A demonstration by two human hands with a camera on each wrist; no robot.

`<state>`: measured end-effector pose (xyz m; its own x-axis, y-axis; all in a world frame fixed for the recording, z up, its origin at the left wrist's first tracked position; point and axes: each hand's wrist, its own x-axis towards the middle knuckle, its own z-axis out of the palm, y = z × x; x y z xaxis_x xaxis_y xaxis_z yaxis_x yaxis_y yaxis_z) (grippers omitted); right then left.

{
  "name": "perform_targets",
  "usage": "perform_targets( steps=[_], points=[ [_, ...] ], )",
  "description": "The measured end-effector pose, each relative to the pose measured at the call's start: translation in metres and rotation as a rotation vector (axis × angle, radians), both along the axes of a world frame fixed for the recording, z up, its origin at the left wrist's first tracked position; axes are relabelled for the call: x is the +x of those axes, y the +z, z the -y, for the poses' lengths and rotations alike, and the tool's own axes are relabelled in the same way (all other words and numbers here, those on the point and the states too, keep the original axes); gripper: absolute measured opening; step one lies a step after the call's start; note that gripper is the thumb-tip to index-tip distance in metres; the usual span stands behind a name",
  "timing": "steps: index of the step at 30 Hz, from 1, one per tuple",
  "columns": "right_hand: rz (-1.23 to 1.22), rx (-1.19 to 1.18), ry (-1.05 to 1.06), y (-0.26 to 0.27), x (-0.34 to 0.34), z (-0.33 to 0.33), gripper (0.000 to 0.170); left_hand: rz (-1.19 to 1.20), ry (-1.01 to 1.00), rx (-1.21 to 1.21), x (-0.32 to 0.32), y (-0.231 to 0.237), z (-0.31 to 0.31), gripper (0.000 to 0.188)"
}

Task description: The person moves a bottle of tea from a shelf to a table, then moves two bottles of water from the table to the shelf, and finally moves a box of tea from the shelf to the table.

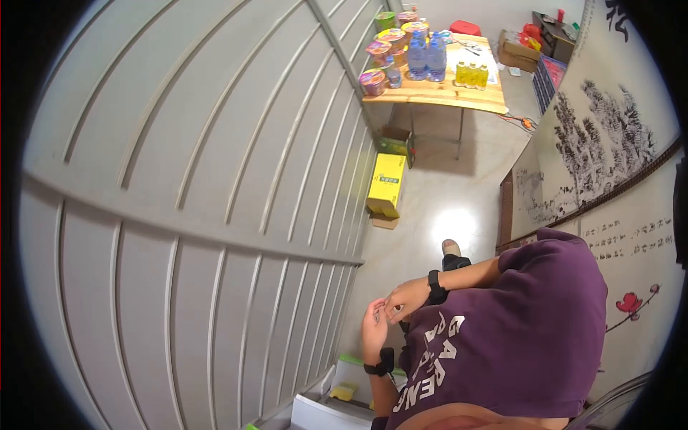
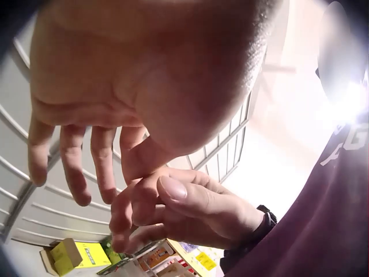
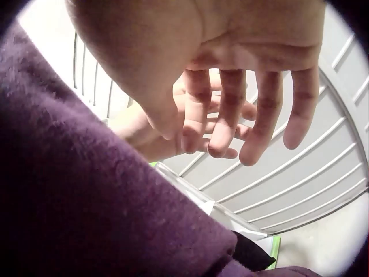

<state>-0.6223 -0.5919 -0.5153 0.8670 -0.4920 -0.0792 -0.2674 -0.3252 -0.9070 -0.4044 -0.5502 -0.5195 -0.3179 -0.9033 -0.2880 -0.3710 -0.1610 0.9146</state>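
Note:
Both hands are held close together in front of the purple shirt (image 1: 502, 330), with no object visible in either. In the head view the right hand (image 1: 407, 299) is the upper one, its fingertips right at the fingers of the left hand (image 1: 374, 328). The left wrist view shows the left hand (image 2: 132, 75) from the palm side, fingers loosely bent downward, its thumb overlapping the right hand (image 2: 196, 210). Seen from the right wrist, the right hand (image 3: 242, 52) has loosely spread fingers, and the left hand (image 3: 155, 130) is partly hidden behind them.
A ribbed grey partition (image 1: 215, 193) runs along the left. Beyond a yellow box (image 1: 387, 185) on the floor stands a wooden table (image 1: 423, 92) with instant noodle tubs (image 1: 373, 82), water bottles (image 1: 427, 57) and small yellow bottles (image 1: 471, 74). A painted screen (image 1: 595, 158) borders the right.

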Motion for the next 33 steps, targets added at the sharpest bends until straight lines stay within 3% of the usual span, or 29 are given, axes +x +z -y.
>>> perform_targets(
  steps=[3, 7, 14, 22, 26, 33],
  points=[
    [0.063, -0.021, -0.100, -0.008, -0.065, 0.021, 0.031, 0.085, -0.079, -0.045, -0.068, 0.004, 0.033, 0.029],
    [0.031, -0.054, -0.220, -0.018, -0.146, 0.051, 0.025, -0.058, -0.064, -0.007, -0.158, 0.011, 0.073, 0.029],
    [0.043, 0.002, -0.396, -0.010, -0.268, 0.064, 0.028, -0.103, -0.244, 0.041, -0.274, 0.016, 0.127, 0.027],
    [-0.022, 0.108, -0.709, -0.006, -0.355, 0.062, 0.027, -0.017, -0.538, 0.096, -0.379, 0.026, 0.187, 0.026],
    [0.096, 0.062, -0.895, -0.018, -0.386, 0.073, 0.026, 0.005, -0.682, 0.075, -0.423, 0.007, 0.226, 0.027],
    [0.092, 0.031, -1.067, -0.022, -0.455, 0.139, 0.026, 0.003, -0.865, -0.009, -0.511, -0.002, 0.322, 0.026]
  ],
)
